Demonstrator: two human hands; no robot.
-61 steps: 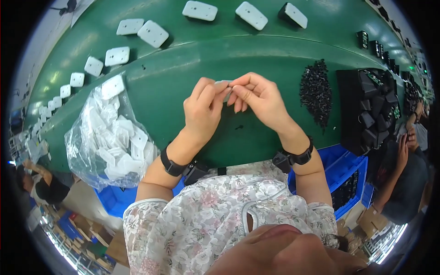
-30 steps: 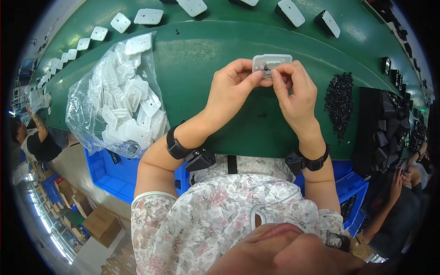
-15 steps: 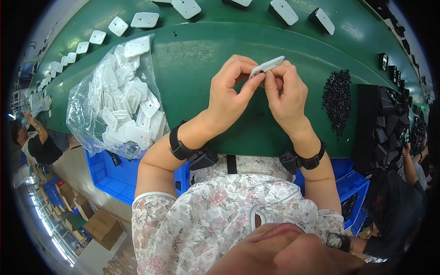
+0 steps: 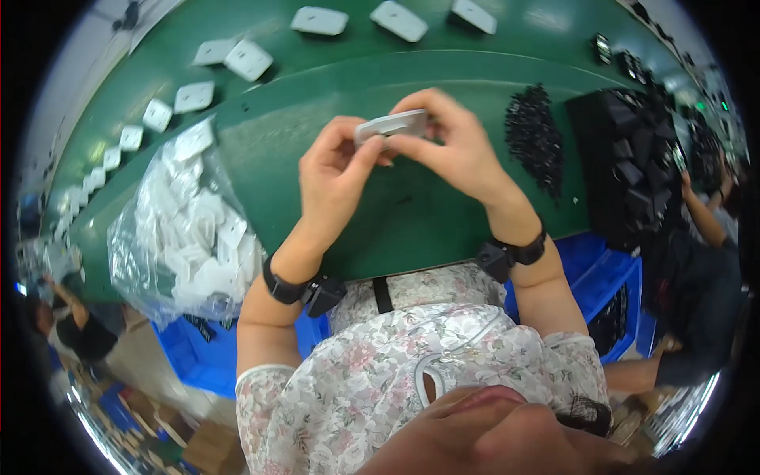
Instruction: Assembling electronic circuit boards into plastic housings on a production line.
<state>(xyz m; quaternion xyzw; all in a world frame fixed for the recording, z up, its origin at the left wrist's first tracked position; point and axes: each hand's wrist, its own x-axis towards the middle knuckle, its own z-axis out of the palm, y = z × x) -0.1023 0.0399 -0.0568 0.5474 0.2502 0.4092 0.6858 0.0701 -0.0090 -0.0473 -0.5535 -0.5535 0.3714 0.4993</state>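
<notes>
Between my two hands, above the green work surface, is a white rounded plastic plate [image 4: 396, 124], tilted and seen nearly edge-on. My left hand [image 4: 336, 162] pinches its left end, thumb on the near side. My right hand [image 4: 455, 142] grips the right end with the thumb laid along the near face. A small dark spot shows on the plate by the thumbs; what it is I cannot make out. To the left, a clear plastic bag [image 4: 131, 249] lies open with many similar white plates [image 4: 210, 261] spilling inside it. A heap of small black parts [image 4: 534, 142] lies to the right.
Farther off, a curved row of white plates [image 4: 318, 20] runs along the green table [image 4: 396, 229]. A black box [image 4: 590, 150] of dark housings stands at right. Blue bins [image 4: 198, 356] sit below the table edge. Other people work at both sides.
My view has turned, so the scene appears shifted and rotated. Both hands still hold the plate, now closer to level, and my right thumb stretches further along it.
</notes>
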